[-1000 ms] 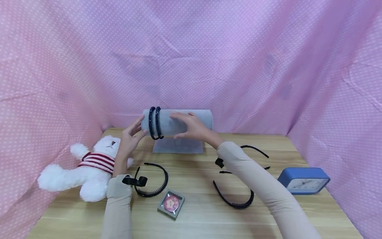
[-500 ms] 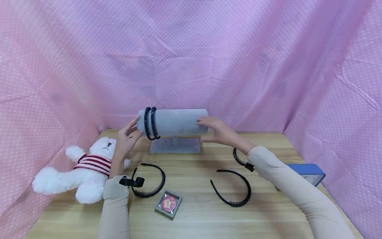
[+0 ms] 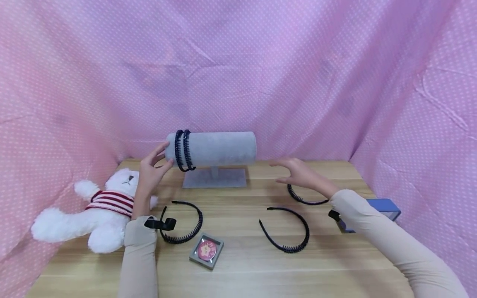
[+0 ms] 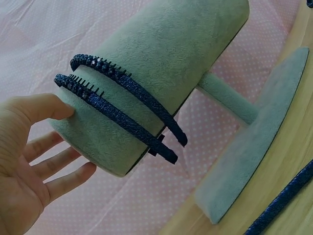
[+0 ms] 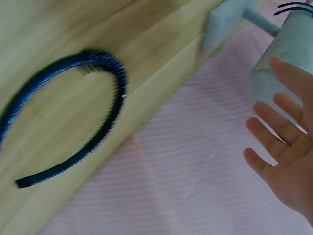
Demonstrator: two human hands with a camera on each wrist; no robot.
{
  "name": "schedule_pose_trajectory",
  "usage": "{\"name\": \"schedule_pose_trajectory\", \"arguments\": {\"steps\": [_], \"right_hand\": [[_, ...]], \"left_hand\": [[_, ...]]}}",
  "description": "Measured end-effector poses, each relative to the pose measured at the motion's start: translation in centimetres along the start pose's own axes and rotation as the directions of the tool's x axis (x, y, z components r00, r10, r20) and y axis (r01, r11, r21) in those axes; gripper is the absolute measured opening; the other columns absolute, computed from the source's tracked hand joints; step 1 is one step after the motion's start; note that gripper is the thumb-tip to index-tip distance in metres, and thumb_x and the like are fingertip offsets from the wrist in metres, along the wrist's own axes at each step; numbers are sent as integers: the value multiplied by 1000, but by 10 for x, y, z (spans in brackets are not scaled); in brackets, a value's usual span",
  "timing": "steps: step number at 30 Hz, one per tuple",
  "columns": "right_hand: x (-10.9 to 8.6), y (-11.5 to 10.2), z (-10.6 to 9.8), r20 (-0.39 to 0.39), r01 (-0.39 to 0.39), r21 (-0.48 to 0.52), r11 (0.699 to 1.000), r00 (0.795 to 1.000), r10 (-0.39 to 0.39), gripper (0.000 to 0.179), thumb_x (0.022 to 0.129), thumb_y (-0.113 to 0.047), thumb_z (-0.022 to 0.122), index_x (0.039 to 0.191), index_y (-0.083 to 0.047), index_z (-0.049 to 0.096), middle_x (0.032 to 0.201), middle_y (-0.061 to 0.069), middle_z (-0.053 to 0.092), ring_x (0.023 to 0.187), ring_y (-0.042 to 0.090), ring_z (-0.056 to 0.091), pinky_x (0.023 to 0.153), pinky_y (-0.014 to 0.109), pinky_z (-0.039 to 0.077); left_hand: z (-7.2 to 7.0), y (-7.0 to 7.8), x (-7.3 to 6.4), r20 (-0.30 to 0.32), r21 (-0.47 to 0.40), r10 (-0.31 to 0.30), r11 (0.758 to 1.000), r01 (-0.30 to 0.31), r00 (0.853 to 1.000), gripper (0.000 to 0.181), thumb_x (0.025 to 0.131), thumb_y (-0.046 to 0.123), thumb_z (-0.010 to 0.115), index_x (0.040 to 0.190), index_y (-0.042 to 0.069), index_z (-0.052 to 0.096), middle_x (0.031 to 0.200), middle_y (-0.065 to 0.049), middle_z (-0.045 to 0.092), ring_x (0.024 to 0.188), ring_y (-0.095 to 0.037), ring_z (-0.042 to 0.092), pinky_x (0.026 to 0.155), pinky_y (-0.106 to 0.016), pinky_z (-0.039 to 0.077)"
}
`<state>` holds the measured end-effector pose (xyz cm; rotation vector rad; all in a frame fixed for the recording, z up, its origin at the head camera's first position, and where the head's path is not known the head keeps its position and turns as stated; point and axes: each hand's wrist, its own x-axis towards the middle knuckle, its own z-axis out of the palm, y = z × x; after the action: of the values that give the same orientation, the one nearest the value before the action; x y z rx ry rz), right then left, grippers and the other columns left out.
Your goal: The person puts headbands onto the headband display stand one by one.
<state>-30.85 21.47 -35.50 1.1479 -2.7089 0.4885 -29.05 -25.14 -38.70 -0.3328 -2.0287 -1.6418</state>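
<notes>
A grey velvety headband stand [image 3: 223,148] with a horizontal roll on a flat base stands at the back of the table. Two dark blue toothed headbands [image 4: 122,73] hang side by side round the roll's left end. My left hand [image 3: 150,170] holds that end, its thumb [image 4: 51,106] on the roll and the other fingers at the end face. To the right of the stand, my right hand [image 3: 299,173] is in the air with relaxed, spread fingers and nothing in it. Below it a headband [image 5: 117,88] lies on the table, partly hidden by the hand in the head view.
One headband [image 3: 307,231] lies right of centre, another [image 3: 201,219] at the left. Between them is a small grey frame [image 3: 207,251] with a pink disc. A white plush bear [image 3: 108,215] lies left; a blue clock [image 3: 384,205] sits right, behind my sleeve. Pink dotted cloth surrounds the table.
My right hand has left the roll and moved right, towards the headband at the back right. My left hand has stayed on the roll's left end. The view has shifted slightly.
</notes>
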Motion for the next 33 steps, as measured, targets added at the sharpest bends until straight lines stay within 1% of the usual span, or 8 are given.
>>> {"name": "schedule_pose_trajectory", "arguments": {"steps": [5,8,13,16,20,23,26,33], "right_hand": [[-13,16,5,81,-56,-1,998,995,56,45,86,-12,81,126,4,68,123,20,72,117,38,67,101,53,55],[-20,24,9,111,-70,30,997,992,66,44,84,-10,82,123,6,69,117,20,74,110,36,70,97,52,57],[-32,35,18,170,-138,75,988,978,123,44,83,-8,83,123,5,69,119,20,73,111,37,69,98,53,56],[-39,41,22,195,-158,81,984,971,140,44,82,-8,83,123,5,69,120,20,73,110,38,68,98,55,56],[-46,49,25,212,-165,128,978,968,135,45,82,-5,82,122,8,68,120,24,71,108,43,67,97,59,55],[-48,55,27,214,-157,154,975,969,123,45,81,-4,83,121,9,67,119,25,71,107,43,67,95,60,55],[-50,59,29,221,-169,162,972,966,132,45,81,-3,83,121,9,68,119,25,71,107,42,67,95,58,55],[-53,59,34,268,-263,143,954,938,219,48,81,-10,85,123,4,68,112,18,73,106,36,67,94,53,57]], "left_hand": [[-7,5,5,51,39,-23,999,21,998,58,88,-7,72,143,1,56,148,-21,53,120,-6,58,85,-13,57],[-10,7,6,69,88,-32,996,26,997,59,86,-8,72,142,3,56,150,-18,50,128,-20,54,82,-11,57],[-9,17,1,73,127,-4,992,-5,997,58,82,-14,70,138,-5,56,150,-20,43,131,-40,48,79,-8,55],[-6,30,-5,71,122,-9,993,0,997,56,83,-14,69,136,-7,55,150,-22,43,127,-35,51,79,-10,57],[-4,39,-9,65,113,5,993,-13,998,55,83,-12,69,136,-8,55,147,-23,45,120,-19,55,79,-11,57],[-2,39,-9,55,109,27,993,-33,998,56,83,-12,69,136,-7,56,142,-22,48,116,-14,56,79,-11,57],[-1,41,-9,45,105,25,994,-30,999,55,82,-14,69,135,-8,56,138,-21,50,114,-14,56,79,-12,58],[4,38,-9,39,86,-1,996,-3,999,56,82,-14,69,137,-5,57,144,-21,49,115,-13,55,79,-13,59]]}}
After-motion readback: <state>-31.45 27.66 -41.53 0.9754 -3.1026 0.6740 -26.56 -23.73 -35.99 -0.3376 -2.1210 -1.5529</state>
